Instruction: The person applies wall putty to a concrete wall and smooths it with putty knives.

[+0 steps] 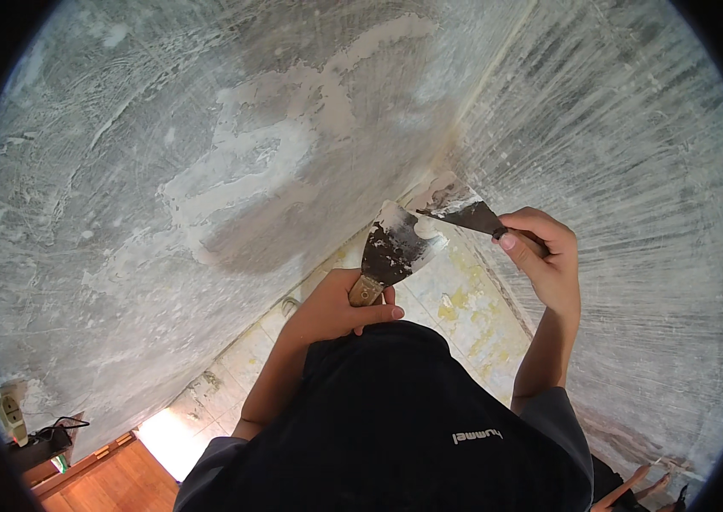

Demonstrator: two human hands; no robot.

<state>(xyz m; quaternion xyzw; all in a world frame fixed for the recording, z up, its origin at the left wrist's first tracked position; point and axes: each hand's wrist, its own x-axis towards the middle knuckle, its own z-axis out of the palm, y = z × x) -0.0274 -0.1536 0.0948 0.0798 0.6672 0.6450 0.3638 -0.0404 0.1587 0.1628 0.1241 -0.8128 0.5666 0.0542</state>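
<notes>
My left hand [340,305] is closed around the wooden handle of a wide putty knife [391,249]. Its dark blade points up and carries pale filler along its edge. In my right hand [545,252], fingers wrap the handle of a second putty knife [461,206], its blade pointing left with wet-looking filler on the end. The two blades meet or nearly touch near the corner of the walls; I cannot tell whether they press together. Ahead on the left wall [122,256], a smooth patch of filler [259,213] spreads over the grey surface.
The right wall [626,171] is streaked grey and meets the left wall in a corner. Below lies a stained tile floor [464,299]. At lower left are a wall socket [11,416], a dark cable [67,424] and a wooden surface [110,482]. Someone's fingers [626,491] show at lower right.
</notes>
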